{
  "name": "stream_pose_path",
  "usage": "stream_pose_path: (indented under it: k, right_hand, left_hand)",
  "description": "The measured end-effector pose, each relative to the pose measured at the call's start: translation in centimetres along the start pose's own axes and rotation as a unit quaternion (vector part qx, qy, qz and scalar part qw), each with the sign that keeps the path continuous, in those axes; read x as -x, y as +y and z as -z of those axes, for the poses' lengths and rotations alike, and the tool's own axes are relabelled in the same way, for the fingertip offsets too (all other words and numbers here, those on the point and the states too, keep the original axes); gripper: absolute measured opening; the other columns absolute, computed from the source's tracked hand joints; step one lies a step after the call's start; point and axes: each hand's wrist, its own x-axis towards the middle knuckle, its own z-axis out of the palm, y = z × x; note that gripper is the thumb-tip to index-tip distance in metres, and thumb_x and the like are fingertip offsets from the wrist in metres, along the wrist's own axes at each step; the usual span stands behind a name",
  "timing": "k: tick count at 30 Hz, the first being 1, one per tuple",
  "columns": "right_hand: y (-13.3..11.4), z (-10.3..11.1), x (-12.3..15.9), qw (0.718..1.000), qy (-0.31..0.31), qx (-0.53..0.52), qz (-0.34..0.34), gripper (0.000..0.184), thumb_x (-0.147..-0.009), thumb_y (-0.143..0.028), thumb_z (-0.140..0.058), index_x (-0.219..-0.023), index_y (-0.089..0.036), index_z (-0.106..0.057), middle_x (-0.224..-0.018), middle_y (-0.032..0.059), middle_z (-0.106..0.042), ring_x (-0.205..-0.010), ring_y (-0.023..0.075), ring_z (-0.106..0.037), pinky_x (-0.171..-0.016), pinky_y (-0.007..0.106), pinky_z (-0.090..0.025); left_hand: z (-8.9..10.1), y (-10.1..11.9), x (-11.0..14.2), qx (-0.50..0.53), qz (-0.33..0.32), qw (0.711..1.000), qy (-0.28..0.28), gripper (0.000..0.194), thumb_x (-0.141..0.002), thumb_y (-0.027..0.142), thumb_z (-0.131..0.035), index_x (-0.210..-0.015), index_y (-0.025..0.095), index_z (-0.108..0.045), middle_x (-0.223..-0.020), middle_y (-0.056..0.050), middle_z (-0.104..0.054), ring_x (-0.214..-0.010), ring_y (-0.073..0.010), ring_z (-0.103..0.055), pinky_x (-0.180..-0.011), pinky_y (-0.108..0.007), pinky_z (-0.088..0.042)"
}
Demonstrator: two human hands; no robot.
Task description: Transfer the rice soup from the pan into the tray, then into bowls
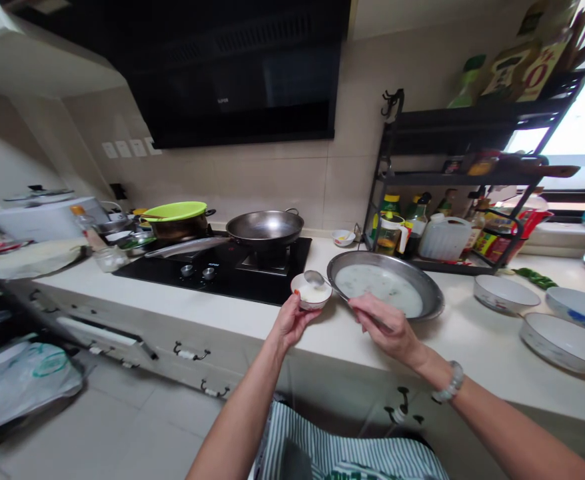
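My left hand [292, 321] is closed round a small white bowl [313, 305] with a reddish rim, held up near the counter's front edge. Something white lies inside it. In my right hand [390, 328] is the handle of a metal ladle [314, 279], whose round head is tipped over the small bowl. Just behind my right hand stands a wide metal basin [430, 293] of milky white liquid with bits floating in it. The ladle's handle crosses the basin's left rim.
A steel wok [265, 228] sits on the black gas hob [212, 283], beside a pot under a lime-green basin [176, 211]. Several white bowls [505, 293] stand at the right. A black rack [432, 179] with bottles is behind the metal basin; a small dish [343, 238] is near it.
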Motion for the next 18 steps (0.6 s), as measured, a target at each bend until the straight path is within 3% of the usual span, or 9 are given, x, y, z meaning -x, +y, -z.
stream_pose_path:
  k: [2,4,6,9,11,14,18]
  right_hand:
    - [0.0,-0.1,0.4,0.999,-0.007,0.015,0.028,0.018,-0.091,-0.03,-0.059,-0.099,-0.026,-0.075,-0.069,0.0034,-0.069,-0.061,0.0189,-0.066,-0.066,0.035,-0.061]
    - [0.0,-0.4,0.6,1.0,0.019,0.006,0.003,0.018,-0.091,-0.031,-0.059,-0.099,-0.025,-0.074,-0.068,0.0028,-0.068,-0.056,0.0171,-0.064,-0.059,0.033,-0.06]
    - [0.1,-0.8,0.6,0.995,0.069,-0.026,-0.065,0.018,-0.092,-0.036,-0.06,-0.1,-0.024,-0.07,-0.065,0.0015,-0.067,-0.051,0.0157,-0.062,-0.05,0.029,-0.057]
    - [0.5,-1.0,-0.1,0.966,0.161,-0.096,-0.179,0.029,-0.088,-0.049,-0.066,-0.096,-0.021,-0.065,-0.055,0.0002,-0.064,-0.051,0.0182,-0.066,-0.043,0.027,-0.054]
    - [0.9,-0.4,-0.8,0.941,0.22,-0.134,-0.22,0.037,-0.081,-0.055,-0.072,-0.092,-0.021,-0.063,-0.055,0.0018,-0.065,-0.049,0.0187,-0.065,-0.04,0.027,-0.053]
    - [1.7,1.2,-1.6,0.917,0.29,-0.15,-0.229,0.042,-0.074,-0.055,-0.078,-0.09,-0.02,-0.062,-0.062,0.005,-0.07,-0.047,0.0173,-0.063,-0.038,0.026,-0.052]
    - [3.4,3.5,-1.5,0.926,0.286,-0.09,-0.23,0.042,-0.074,-0.056,-0.077,-0.089,-0.019,-0.062,-0.059,0.0026,-0.068,-0.046,0.0164,-0.063,-0.04,0.026,-0.052]
  left_hand:
    - [0.1,0.0,0.0,-0.002,-0.001,1.0,-0.001,0.041,-0.091,0.035,-0.073,-0.122,0.01,-0.065,-0.125,-0.02,-0.069,-0.114,-0.0325,-0.069,-0.1,-0.054,-0.056]
    - [0.1,0.0,-0.1,-0.007,-0.004,1.0,-0.001,0.039,-0.091,0.034,-0.072,-0.121,0.01,-0.065,-0.123,-0.02,-0.071,-0.112,-0.0319,-0.07,-0.1,-0.054,-0.056]
    - [0.0,0.0,-0.1,-0.011,-0.006,1.0,0.002,0.037,-0.092,0.033,-0.071,-0.12,0.009,-0.065,-0.121,-0.019,-0.071,-0.109,-0.0313,-0.071,-0.099,-0.054,-0.057]
    - [0.0,0.0,0.0,-0.013,-0.004,1.0,0.003,0.039,-0.093,0.033,-0.069,-0.123,0.008,-0.064,-0.122,-0.021,-0.071,-0.11,-0.032,-0.071,-0.099,-0.053,-0.057]
    - [-0.1,0.0,0.0,-0.011,0.0,1.0,0.002,0.043,-0.093,0.035,-0.069,-0.127,0.01,-0.062,-0.125,-0.021,-0.07,-0.113,-0.033,-0.07,-0.1,-0.053,-0.056]
    - [-0.2,0.1,0.2,-0.006,0.001,1.0,0.009,0.047,-0.093,0.035,-0.07,-0.132,0.012,-0.06,-0.129,-0.021,-0.068,-0.116,-0.0334,-0.069,-0.101,-0.054,-0.056]
    - [-0.3,0.3,0.4,-0.002,0.004,1.0,0.009,0.048,-0.094,0.035,-0.069,-0.135,0.012,-0.058,-0.134,-0.022,-0.066,-0.118,-0.0337,-0.068,-0.101,-0.054,-0.056]
